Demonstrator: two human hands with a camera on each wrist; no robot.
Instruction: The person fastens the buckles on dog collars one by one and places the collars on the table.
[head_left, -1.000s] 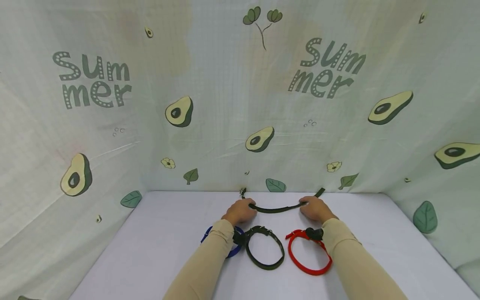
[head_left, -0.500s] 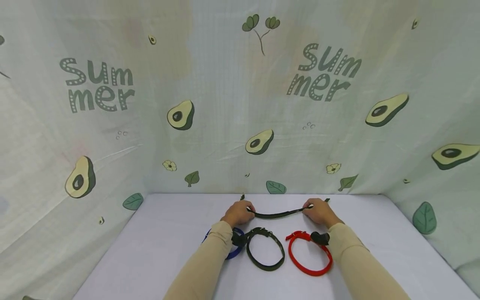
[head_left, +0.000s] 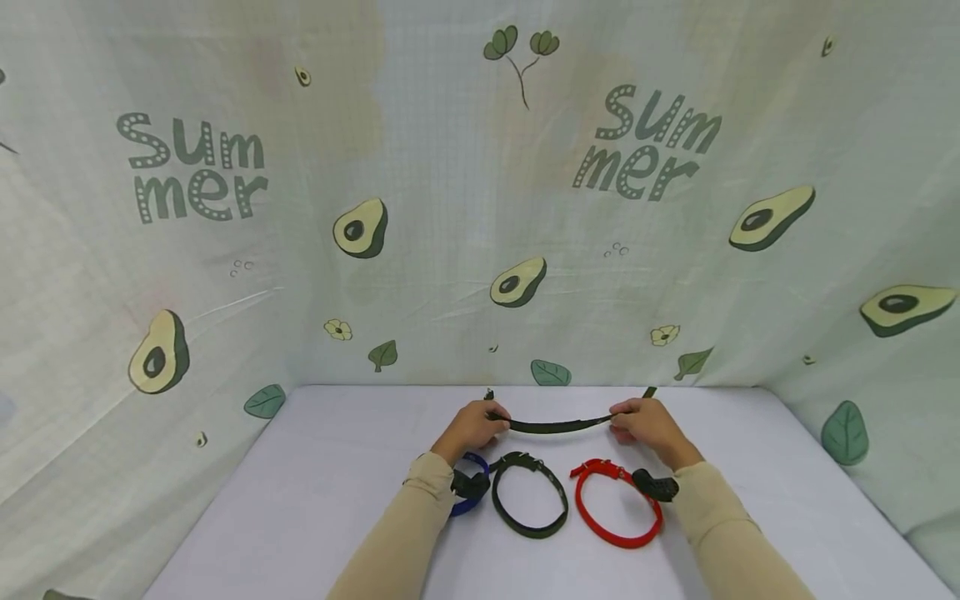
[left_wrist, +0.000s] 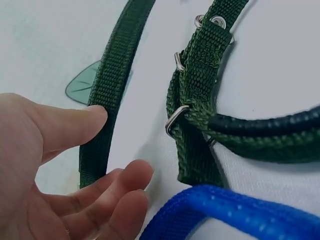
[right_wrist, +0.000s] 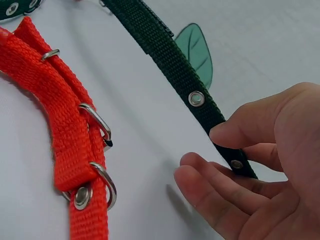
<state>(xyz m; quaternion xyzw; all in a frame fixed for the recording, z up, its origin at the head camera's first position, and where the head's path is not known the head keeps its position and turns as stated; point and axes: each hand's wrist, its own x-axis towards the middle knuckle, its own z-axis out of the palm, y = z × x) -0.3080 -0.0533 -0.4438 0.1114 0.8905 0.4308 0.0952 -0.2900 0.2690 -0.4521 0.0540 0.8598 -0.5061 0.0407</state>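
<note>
An unbuckled dark green collar (head_left: 555,427) stretches between my two hands over the far part of the table, sagging slightly in the middle. My left hand (head_left: 471,427) pinches it near one end, thumb on the webbing (left_wrist: 112,75). My right hand (head_left: 654,429) pinches the other end, where metal eyelets (right_wrist: 196,98) show. Nearer to me lie three buckled collars: a green collar (head_left: 534,532) in the middle, a red collar (head_left: 628,542) at the right, and a blue collar (head_left: 463,507) partly hidden behind my left wrist camera.
The white table (head_left: 315,483) ends at a patterned cloth (head_left: 435,208) hanging behind it. A wrist camera (head_left: 655,486) on my right arm hangs over the red collar's edge. The green and blue collars lie close together.
Both wrists have swung outward, and my right hand has moved slightly right. The green collar stays stretched between my hands. The loose collars have not moved on the table.
</note>
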